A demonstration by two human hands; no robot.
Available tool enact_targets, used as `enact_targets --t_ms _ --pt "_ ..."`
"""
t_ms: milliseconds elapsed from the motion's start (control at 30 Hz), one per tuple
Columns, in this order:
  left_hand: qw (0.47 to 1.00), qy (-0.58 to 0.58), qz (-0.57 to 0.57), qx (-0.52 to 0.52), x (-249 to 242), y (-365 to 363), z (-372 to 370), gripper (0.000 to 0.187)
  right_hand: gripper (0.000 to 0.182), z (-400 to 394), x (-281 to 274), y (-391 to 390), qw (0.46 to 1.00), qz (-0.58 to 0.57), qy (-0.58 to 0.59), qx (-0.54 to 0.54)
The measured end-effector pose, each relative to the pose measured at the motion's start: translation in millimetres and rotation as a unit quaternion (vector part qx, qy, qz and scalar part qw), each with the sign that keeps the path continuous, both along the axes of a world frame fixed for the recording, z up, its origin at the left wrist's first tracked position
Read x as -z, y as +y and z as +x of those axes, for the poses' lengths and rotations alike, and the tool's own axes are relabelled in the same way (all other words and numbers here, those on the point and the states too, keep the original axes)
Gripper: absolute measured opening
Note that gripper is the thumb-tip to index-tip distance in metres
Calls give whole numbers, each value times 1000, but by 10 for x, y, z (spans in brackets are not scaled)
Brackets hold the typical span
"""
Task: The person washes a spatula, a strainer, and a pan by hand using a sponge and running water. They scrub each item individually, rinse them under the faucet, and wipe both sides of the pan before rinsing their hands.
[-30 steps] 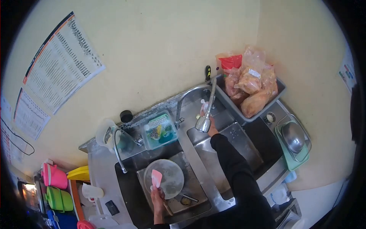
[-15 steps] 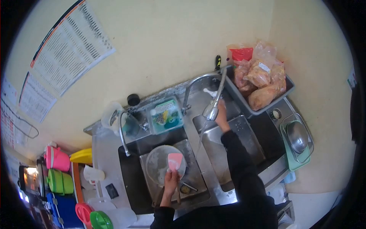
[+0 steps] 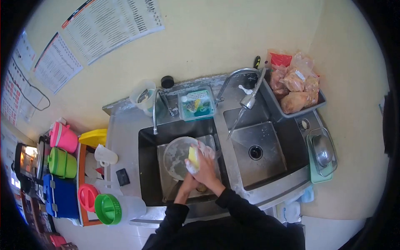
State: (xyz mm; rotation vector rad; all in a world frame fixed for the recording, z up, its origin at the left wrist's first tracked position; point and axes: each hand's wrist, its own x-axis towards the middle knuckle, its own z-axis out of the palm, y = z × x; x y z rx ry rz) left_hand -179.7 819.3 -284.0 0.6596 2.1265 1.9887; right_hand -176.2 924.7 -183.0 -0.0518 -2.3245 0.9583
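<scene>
Gripping yellow rectangular sponge (image 3: 193, 155) with right hand (image 3: 207, 166), fingers closed | pressing onto round grey metal plate (image 3: 177, 158) at frame centre, in left steel sink basin (image 3: 146, 166) | left hand (image 3: 189, 181) underneath, grip unclear

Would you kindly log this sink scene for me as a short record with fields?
Setting: double steel sink against a yellow wall
Left basin: round pan lying in it
Right hand: over the pan, pressing a yellow sponge
Left hand: at the pan's near edge, mostly hidden under the right hand
Right basin: bare, drain visible
Tap: water streaming into the right basin
Right counter: grey tub of bagged food
</scene>
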Motion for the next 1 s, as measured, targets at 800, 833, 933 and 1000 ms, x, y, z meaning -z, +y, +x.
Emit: enact_targets --t_ms 800,833,933,1000 --pt "970 -134 74 -188 7 -26 -127 29 38 -55 200 16 951 -186 -230 -91" --pt "971 -106 87 -198 65 22 -183 28 36 -40 343 49 973 -115 -196 -49" --pt "989 -108 -21 -96 94 -59 -325 23 27 12 716 327 989 -65 -129 -10" --pt "991 -102 -88 4 -36 -3 -412 16 24 116 694 548 991 -59 -121 28"
